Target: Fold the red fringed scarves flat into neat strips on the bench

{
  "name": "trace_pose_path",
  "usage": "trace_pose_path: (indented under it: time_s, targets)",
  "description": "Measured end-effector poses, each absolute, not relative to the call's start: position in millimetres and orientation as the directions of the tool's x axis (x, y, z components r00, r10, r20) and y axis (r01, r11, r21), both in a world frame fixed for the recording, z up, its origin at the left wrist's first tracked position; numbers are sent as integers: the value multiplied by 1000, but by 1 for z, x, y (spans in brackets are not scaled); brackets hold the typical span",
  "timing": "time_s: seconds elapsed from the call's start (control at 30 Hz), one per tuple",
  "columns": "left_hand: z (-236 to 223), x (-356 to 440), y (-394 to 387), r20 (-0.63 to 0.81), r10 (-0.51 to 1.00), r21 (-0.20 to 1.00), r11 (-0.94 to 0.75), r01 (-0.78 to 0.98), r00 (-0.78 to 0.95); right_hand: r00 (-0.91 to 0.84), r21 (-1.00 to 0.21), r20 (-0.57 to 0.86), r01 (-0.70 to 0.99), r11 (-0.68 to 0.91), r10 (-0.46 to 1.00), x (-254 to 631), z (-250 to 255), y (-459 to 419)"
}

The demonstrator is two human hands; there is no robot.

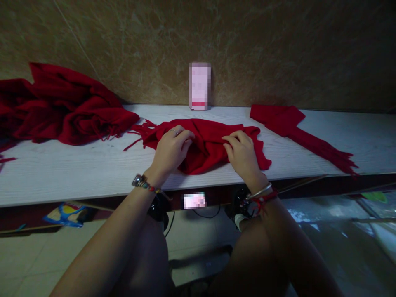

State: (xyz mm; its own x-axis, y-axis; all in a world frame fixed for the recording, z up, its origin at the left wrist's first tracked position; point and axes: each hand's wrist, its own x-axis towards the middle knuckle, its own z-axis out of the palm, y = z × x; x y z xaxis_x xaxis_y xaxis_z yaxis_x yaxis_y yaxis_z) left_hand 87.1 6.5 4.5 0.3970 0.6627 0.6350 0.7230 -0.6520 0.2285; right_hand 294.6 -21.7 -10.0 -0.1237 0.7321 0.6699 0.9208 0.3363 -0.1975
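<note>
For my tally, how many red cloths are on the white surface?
3 can be told apart: a crumpled heap at picture left, a fringed cloth under the left hand and right hand, and a folded strip at picture right. The heap may hide more.

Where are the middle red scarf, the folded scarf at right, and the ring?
Middle red scarf [203, 159], head view: rumpled central part.
Folded scarf [286, 123], head view: folded part, above the fringed tail.
Ring [174, 131], head view: visible band.

Here's the white table [93, 173], red scarf [210, 150] right under the fingers [229, 139], red heap [77, 99] out to their left, folded scarf [286, 121] to their right, phone [199, 84] standing beyond them!
</note>
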Motion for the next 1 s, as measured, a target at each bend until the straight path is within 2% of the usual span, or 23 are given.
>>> trace_pose_path:
  time_s: [0.17, 0.37, 0.6, 0.77, 1.0]
  targets:
    - [10, 83, 3, 697, 635, 243, -648, 722, 335, -32, -282, 711, 902, 327, 702, 301, -7, -20]
    - [21, 66, 0, 776, 618, 313, -553, 772, 128, 103, -342, 781, 895, 285, 616, 320, 3, -23]
    - [-3, 56, 22, 686, 722, 364, -448, 817, 90, 107, -396, 708, 879, 267, 698, 330, -13, -10]
    - [-12, 54, 29, 616, 768, 340, -457, 822, 172, 66, -420, 647, 862, 283, 759, 332, -21, -5]
    - [16, 57, 2, 642, 686, 257, -613, 747, 343, -34, -321, 724, 868, 380, 689, 322, -4, -26]
